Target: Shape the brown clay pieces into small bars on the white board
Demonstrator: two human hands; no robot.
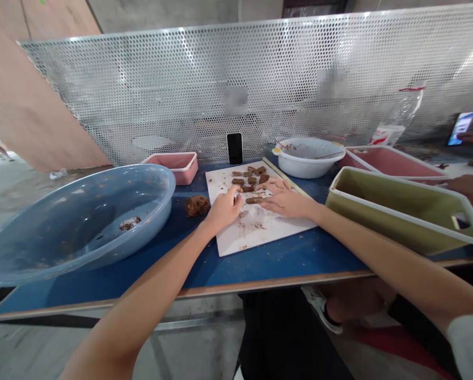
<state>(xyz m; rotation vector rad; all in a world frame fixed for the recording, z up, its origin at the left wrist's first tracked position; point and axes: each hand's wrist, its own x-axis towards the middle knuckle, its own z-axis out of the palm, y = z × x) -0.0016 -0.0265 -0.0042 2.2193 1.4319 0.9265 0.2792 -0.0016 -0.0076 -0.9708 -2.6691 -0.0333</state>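
A white cutting board (260,232) lies on the blue table (260,264) with several small brown dough pieces (251,179) at its far end. My left hand (223,208) rests on the board's left part, fingers curled and pinched on a small brown piece. My right hand (286,199) lies on the board beside it, fingers stretched over another brown piece (253,200). A lump of brown dough (197,205) sits on the table left of the board.
A large blue plastic basin (74,221) fills the left. A pink tray (177,164), a black phone (234,148), a white bowl (308,157), a second pink tray (387,161) and an olive-green bin (403,208) stand around. A perforated metal screen (260,79) backs the table. Another person's hand (470,187) shows at right.
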